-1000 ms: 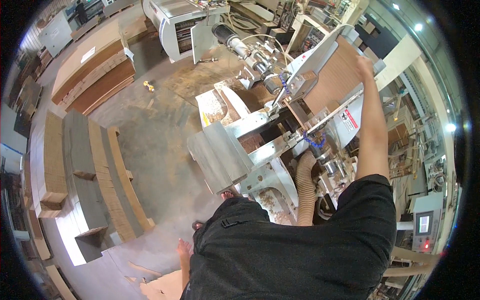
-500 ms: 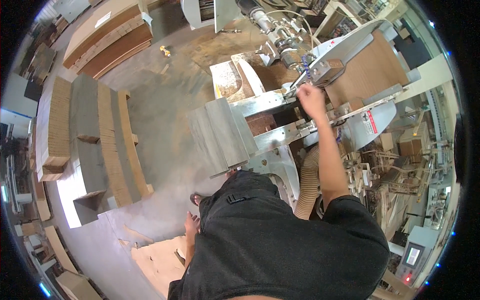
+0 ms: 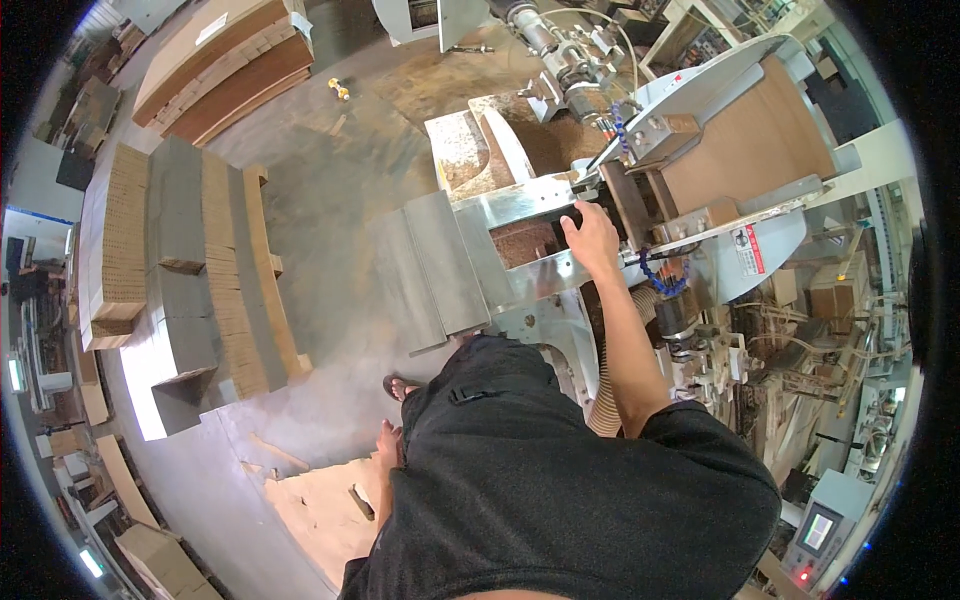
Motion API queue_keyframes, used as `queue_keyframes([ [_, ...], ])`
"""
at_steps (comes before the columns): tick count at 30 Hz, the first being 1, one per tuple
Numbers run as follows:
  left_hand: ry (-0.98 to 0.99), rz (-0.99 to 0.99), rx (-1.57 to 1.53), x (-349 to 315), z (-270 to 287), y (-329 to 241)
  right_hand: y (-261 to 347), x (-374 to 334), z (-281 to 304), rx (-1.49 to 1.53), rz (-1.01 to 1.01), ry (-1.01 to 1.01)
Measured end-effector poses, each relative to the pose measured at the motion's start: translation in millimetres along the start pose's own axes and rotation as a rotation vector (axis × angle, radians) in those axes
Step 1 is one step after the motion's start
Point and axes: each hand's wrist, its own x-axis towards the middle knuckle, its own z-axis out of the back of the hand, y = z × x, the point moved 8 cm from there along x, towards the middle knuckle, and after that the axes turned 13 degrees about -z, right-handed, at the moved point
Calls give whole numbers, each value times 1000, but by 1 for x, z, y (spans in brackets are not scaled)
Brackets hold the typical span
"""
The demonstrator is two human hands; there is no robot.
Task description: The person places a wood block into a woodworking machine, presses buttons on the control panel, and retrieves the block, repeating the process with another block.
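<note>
Evidently, the metal rails (image 3: 540, 277) called for careful hands. The right hand (image 3: 592, 240) was over the gap between the rails, its fingers loosely spread and nothing visible in its grip; whether it touched metal could not be told. The left hand (image 3: 389, 440) hung below and left of the rails, loosely open, partly hidden. Grey boards (image 3: 435, 265) lay across the rails' left end, apart from both hands. Good practice here, it seemed, meant keeping fingers and sleeve clear of the motor (image 3: 535, 35) beyond the rails, reaching without leaning, and leaving the boards flat.

Brown dust (image 3: 540, 145) coated the machine just beyond the rails, and a blue hose (image 3: 664, 282) curled near their right end. Past that end lay a brown panel (image 3: 755, 140). Left of the rails, the scuffed floor (image 3: 330, 270) carried a long stack of boards (image 3: 215, 280); below-left of them lay a torn tan sheet (image 3: 320, 515).
</note>
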Motion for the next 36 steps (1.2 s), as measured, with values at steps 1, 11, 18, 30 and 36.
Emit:
queue_keyframes([
  [1,92,-12,144,5,-3,5,0,0,2,-6,6,-6],
  [11,175,-84,265,33,-1,10,-44,52,-24,-354,-181,15],
  [18,-51,-37,-217,-3,-10,-47,-59,70,-29,-375,-239,128],
  [30,318,-400,751,52,8,-9,13,2,-124,334,-67,445],
  [36,365,-590,907,89,56,-10,41,-38,-172,151,95,395],
])
